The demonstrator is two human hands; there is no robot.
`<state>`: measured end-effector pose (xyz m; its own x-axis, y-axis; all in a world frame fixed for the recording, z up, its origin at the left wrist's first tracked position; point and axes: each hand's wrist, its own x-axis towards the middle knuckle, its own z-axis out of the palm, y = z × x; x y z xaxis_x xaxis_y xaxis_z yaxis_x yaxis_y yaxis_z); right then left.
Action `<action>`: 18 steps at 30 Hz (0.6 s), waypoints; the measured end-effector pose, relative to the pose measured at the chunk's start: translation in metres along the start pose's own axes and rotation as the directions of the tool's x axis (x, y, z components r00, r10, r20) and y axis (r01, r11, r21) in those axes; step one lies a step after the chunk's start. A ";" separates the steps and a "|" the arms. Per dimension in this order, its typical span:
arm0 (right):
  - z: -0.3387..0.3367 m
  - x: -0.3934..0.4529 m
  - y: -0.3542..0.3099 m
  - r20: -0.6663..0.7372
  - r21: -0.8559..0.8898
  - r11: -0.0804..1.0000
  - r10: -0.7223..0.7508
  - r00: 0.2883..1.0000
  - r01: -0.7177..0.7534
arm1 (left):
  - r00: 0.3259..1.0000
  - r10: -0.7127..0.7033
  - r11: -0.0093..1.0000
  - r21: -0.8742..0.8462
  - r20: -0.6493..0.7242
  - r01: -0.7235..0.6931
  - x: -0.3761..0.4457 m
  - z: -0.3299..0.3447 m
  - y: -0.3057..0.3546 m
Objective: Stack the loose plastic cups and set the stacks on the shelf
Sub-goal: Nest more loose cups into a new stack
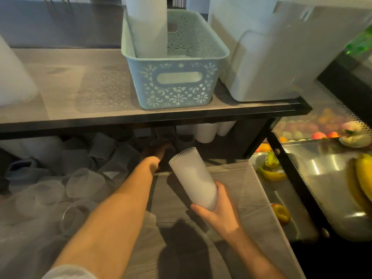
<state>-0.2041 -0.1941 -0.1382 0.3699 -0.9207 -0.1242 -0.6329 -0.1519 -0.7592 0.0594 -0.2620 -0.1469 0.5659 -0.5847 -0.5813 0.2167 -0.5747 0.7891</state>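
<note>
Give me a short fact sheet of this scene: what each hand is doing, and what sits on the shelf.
right hand: holds a stack of ribbed cups, tilted
left hand: reaches under the shelf; its fingers are in shadow
loose cups: lie left, below the shelf
on shelf: blue basket with a tall cup stack inside
far right: bananas

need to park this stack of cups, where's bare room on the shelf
Bare room: the grey wood-grain upper shelf, between the white stack at its left edge and the pale blue perforated plastic basket. Right of the basket a white bin fills it. Underneath, loose clear plastic cups crowd the left; the right hand holds the ribbed cup stack.
</note>
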 end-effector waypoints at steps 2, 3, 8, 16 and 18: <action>-0.002 0.000 0.002 -0.013 -0.012 1.000 -0.025 1.000 0.025 | 0.999 -0.004 0.997 -0.081 -0.047 0.000 -0.002 -0.007 -0.006; -0.004 0.000 0.003 -0.020 -0.019 0.999 -0.035 0.999 0.034 | 1.000 0.011 0.994 -0.113 -0.026 -0.014 -0.003 -0.011 -0.012; -0.009 -0.001 0.007 -0.015 -0.060 0.997 -0.051 0.999 0.050 | 0.998 0.015 0.976 -0.217 -0.056 -0.027 -0.049 -0.038 -0.030; -0.015 -0.021 0.004 0.053 -0.046 0.991 -0.124 0.991 0.127 | 0.916 0.373 0.815 -0.419 -0.151 -0.401 -0.125 -0.076 -0.039; -0.013 -0.028 0.003 0.074 -0.053 0.990 -0.128 0.989 0.132 | 0.885 0.438 0.788 -0.407 -0.156 -0.462 -0.139 -0.083 -0.042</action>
<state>-0.2252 -0.1732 -0.1289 0.4972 -0.8646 -0.0730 -0.6139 -0.2910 -0.7338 0.0373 -0.1091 -0.0831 0.7198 -0.6804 -0.1377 0.2331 0.0501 0.9711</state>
